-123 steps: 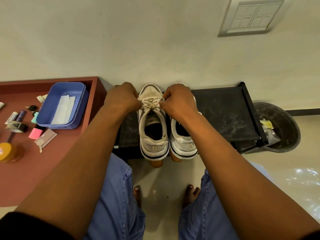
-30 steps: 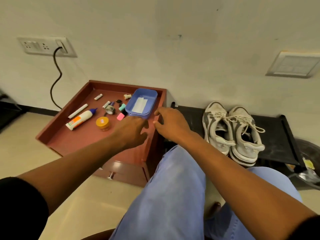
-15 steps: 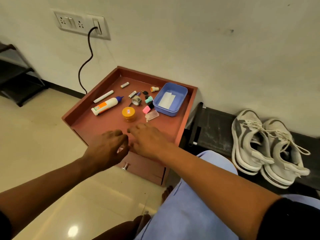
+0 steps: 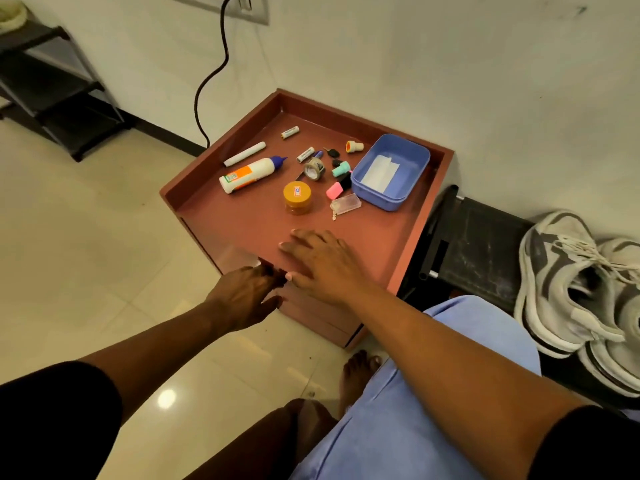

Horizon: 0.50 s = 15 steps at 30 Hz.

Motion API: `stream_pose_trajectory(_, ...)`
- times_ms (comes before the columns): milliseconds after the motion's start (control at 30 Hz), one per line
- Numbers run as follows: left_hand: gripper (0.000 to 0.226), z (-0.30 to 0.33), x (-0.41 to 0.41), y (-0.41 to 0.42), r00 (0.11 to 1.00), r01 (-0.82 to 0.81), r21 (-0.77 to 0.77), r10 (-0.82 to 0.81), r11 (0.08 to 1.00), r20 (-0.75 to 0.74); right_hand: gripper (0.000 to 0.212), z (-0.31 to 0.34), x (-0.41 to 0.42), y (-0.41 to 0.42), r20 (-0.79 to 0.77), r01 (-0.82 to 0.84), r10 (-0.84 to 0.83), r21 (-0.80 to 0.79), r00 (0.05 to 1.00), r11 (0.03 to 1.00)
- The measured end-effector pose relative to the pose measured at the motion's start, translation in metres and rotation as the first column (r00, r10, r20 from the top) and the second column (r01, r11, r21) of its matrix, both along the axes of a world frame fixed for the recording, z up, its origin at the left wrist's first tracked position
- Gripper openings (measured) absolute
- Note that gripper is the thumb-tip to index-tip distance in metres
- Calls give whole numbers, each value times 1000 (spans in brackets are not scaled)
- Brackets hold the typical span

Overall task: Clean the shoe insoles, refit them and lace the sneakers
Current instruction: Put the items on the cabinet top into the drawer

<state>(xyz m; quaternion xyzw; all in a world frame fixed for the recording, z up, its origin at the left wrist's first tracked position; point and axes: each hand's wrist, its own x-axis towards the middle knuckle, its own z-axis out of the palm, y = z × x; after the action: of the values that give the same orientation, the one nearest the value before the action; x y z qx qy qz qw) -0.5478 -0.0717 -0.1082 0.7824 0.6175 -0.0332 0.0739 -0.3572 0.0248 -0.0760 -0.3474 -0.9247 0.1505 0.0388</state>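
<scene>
Sneakers (image 4: pixel 581 292) sit at 3 o'clock in the frame, paired side by side and touching on a black low shelf (image 4: pixel 481 244) against the wall. Long axes run roughly 11-to-5; toes at the 11 end toward the wall, heels at the 5 end toward the person. White-grey uppers with dark grey side panels, thick white soles with a dark line. White laces threaded, ends lying loose across both shoes. Can't tell if insoles are in.

Right hand (image 4: pixel 322 261) lies palm down on the near edge of the red-brown cabinet (image 4: pixel 242 223), fingers straight and slightly spread, holding nothing. Left hand (image 4: pixel 246 296) is at the cabinet's front corner, 7 o'clock of the right hand, fingertips at the top edge; whether they grip it I can't tell.

Cabinet top has a raised rim. On it: blue tub (image 4: pixel 391 171) with white paper at 1 o'clock of the right hand, orange jar (image 4: pixel 297 197) at 12, glue bottle (image 4: pixel 249 174) at 11, tape roll (image 4: pixel 314 168), small clutter around it.

Glossy cream floor tiles, off-white wall, black cable (image 4: pixel 211 74) hanging from a socket, black rack (image 4: pixel 59 88) at 10 o'clock.
</scene>
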Motion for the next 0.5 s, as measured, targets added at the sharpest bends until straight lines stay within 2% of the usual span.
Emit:
stream_pose_trajectory(167, 47, -16, 2, 6, 982, -81, -15, 77, 997, -174, 62, -7, 1, 6, -102, 47, -58, -103, 993, 994)
stream_pose_trajectory(233, 51, -24, 1, 4, 989, -80, -73, 70, 994, -133, 62, -9, 0, 7, -127, 62, -79, -136, 989, 989)
stream_pose_trajectory(367, 50, -28, -7, 6, 984, -151, -159, 164, 976, 71, 63, -14, 1, 9, -145, 61, -84, -157, 986, 986)
stream_pose_trajectory(500, 45, -33, -6, 2, 965, -210, -134, 227, 969, 133, 62, -15, 1, 10, -149, 60, -85, -165, 985, 984)
